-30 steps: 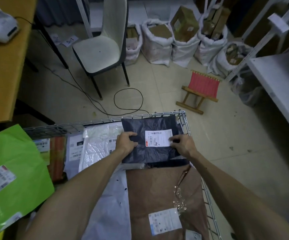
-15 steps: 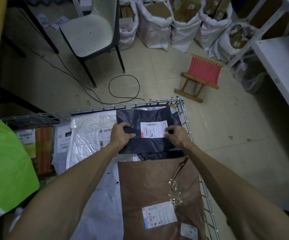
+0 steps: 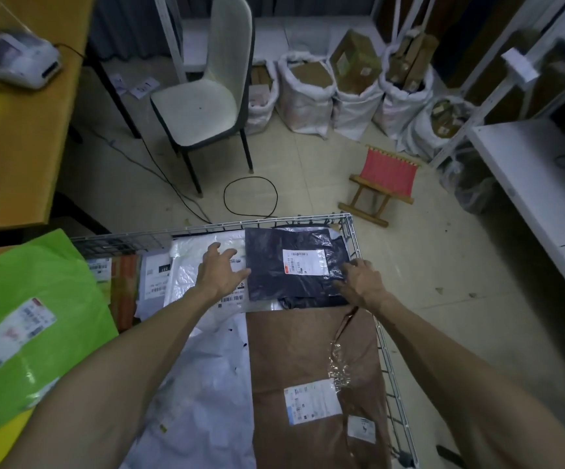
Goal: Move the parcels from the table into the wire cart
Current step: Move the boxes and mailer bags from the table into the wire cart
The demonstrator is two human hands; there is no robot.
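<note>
left hand spread beside dark parcel | right hand relaxed on its corner

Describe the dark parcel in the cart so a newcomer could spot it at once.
Look into the wire cart and go to its far right corner. There the dark parcel lies on top, beyond the brown paper parcel and right of the white plastic parcel. It is the only black, glossy bag, with one white label on its face.
</note>
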